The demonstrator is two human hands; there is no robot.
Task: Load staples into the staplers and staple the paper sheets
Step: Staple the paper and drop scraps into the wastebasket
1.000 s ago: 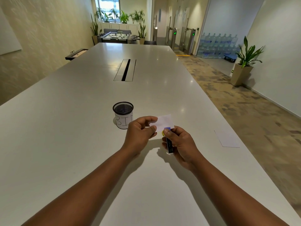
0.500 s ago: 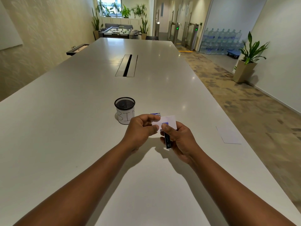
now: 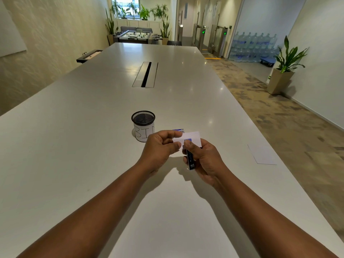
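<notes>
Head view shows, just below the middle of the frame, the right hand [image 3: 203,161] wrapped around a small dark stapler [image 3: 190,159] with a blue tip, thumb pressed on its top, while the left hand [image 3: 160,148] pinches the near edge of a small white paper slip [image 3: 192,138] between thumb and forefinger. The slip sits at the stapler's mouth, held above the white table [image 3: 93,127]; whether it is fully inside the mouth cannot be told. The paper looks light and floppy, so it is best held close to the spot being stapled, as the left hand does, or it will bend away. The stapler seems stiff, light and short; a full-palm hold with the thumb on top should give enough squeeze. Just behind the hands a blue-printed small box [image 3: 178,130], perhaps the staples, peeks out. Left of it stands a black mesh cup [image 3: 143,125] with a paper label reading "BIN", close to the left knuckles but not touching. Another white sheet [image 3: 261,154] lies flat at the right edge of the table, well apart. Nothing blocks the hands.
</notes>
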